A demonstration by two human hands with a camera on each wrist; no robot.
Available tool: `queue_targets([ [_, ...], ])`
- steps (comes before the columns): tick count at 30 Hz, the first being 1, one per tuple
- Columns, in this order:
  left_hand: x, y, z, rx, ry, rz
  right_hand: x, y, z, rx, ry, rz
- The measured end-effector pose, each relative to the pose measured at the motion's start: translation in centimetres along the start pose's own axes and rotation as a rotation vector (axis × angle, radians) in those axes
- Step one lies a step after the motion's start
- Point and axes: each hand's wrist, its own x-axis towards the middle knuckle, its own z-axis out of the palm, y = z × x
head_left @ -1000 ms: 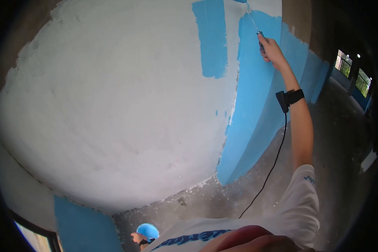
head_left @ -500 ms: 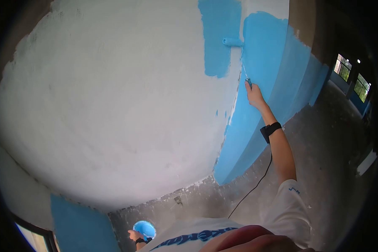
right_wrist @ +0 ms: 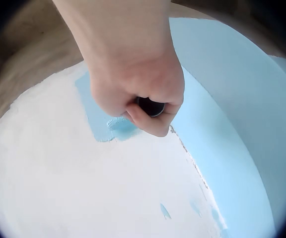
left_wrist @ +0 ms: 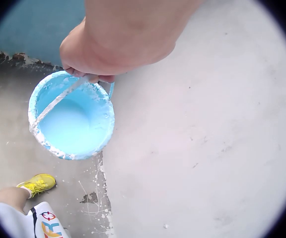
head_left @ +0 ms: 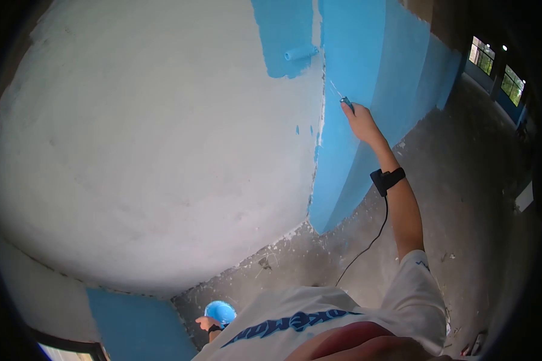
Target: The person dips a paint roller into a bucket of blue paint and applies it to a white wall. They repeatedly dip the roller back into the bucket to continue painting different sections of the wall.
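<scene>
My right hand (head_left: 362, 122) grips the handle of a paint roller (head_left: 302, 53). The roller's blue sleeve lies against the lower part of a wet blue patch (head_left: 277, 30) on the white wall. In the right wrist view the fingers of the hand (right_wrist: 138, 91) curl round the handle, whose dark end (right_wrist: 150, 106) shows, and hide much of the roller. Low at the left, my left hand (head_left: 208, 323) holds a blue bucket (head_left: 221, 311) by its bail. From the left wrist, the paint-crusted bail (left_wrist: 58, 105) runs up into curled fingers, above light blue paint (left_wrist: 73, 126).
A blue-painted band (head_left: 349, 72) covers the wall right of the corner edge. Paint-spattered concrete floor (head_left: 271, 256) runs along the wall's foot. A black cable (head_left: 367, 246) hangs from the right wrist camera. Two windows (head_left: 482, 54) stand far right.
The roller has come down from near the top of the view onto the blue patch, moving left. My right arm has lowered with it. My left hand stays with the bucket; the view has shifted.
</scene>
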Motion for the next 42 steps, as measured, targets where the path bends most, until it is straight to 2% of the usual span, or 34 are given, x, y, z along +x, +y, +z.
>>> queue_targets([
  [2, -3.1, 1.9, -1.2, -0.031, -0.053, 0.026, 2.3, -2.0, -2.4, 0.040, 0.034, -0.021],
  [3, 0.4, 0.7, -1.1, -0.032, -0.050, 0.027, 4.0, -2.4, -3.2, 0.065, 0.069, -0.047],
  [5, 11.7, -3.7, -2.7, -0.324, -1.047, -0.060, 8.3, -4.1, -5.8, 0.041, 0.162, -0.112],
  [6, 12.9, -3.6, -4.7, -0.329, -1.025, -0.053, 10.4, -5.5, -6.5, 0.005, 0.216, -0.148],
  [7, 14.2, -3.9, -4.8, -0.316, -0.956, -0.055, 11.8, -6.2, -6.9, 0.034, 0.218, -0.120],
  [9, 14.8, -4.7, -3.6, -0.290, -0.823, -0.072, 14.0, -7.2, -7.1, 0.060, 0.215, -0.100],
  [11, 13.3, -5.3, -0.9, -0.253, -0.690, -0.091, 15.2, -7.4, -6.5, 0.408, 0.090, -0.164],
  [12, 12.7, -5.7, 0.0, -0.235, -0.625, -0.099, 15.3, -7.5, -5.9, 0.410, 0.085, -0.165],
  [14, 12.6, -6.8, 2.0, -0.201, -0.498, -0.119, 15.3, -7.8, -4.5, 0.502, 0.077, -0.081],
  [15, 11.9, -6.8, 2.5, -0.182, -0.438, -0.129, 15.2, -7.6, -3.9, 0.500, 0.074, -0.083],
  [17, 10.4, -6.5, 3.0, -0.139, -0.315, -0.146, 14.5, -6.1, -2.0, 0.645, 0.049, 0.021],
  [19, 8.5, -5.5, 3.0, -0.096, -0.192, -0.163, 12.7, -4.7, 0.3, 0.672, 0.010, 0.103],
  [23, -1.2, 1.1, -1.1, -0.025, 0.036, -0.202, 6.4, -1.9, 6.3, 0.656, 0.012, 0.212],
  [24, 5.8, -2.3, -1.7, -0.028, 0.031, -0.206, 5.2, -0.5, 7.8, 0.629, -0.015, 0.219],
  [26, 12.5, -6.0, -3.6, -0.379, -0.856, -0.261, 3.0, 1.8, 10.4, 0.584, -0.067, 0.252],
  [27, 8.7, -4.3, -1.4, -0.382, -0.860, -0.260, 2.0, 2.4, 11.1, 0.568, -0.087, 0.272],
  [29, 2.9, -1.6, 0.4, 0.001, 0.031, -0.148, 0.6, 2.4, 10.9, 0.571, -0.085, 0.274],
  [30, 0.3, -0.1, -0.8, -0.009, 0.024, -0.149, 0.2, 2.1, 10.7, 0.575, -0.083, 0.270],
  [32, -1.9, 1.7, -1.0, 0.171, 0.162, -0.081, 0.0, 1.1, 9.3, 0.597, -0.071, 0.271],
  [34, 0.6, 0.4, -0.5, 0.190, 0.122, -0.042, -0.2, -0.5, 8.1, 0.616, -0.050, 0.254],
  [35, 1.5, -0.1, 0.0, 0.154, 0.136, -0.066, -0.5, -1.3, 7.6, 0.530, 0.018, 0.219],
  [36, 3.0, -0.9, 0.6, -0.007, 0.093, -0.151, -0.1, -2.3, 6.7, 0.444, 0.088, 0.184],
  [39, 4.9, -2.5, 2.3, -0.055, 0.097, -0.126, 0.3, -9.4, 2.5, 0.479, 0.156, 0.092],
  [42, 6.3, -2.4, 2.9, -0.051, 0.129, -0.145, 2.7, -16.1, -1.5, 0.546, 0.133, 0.006],
])
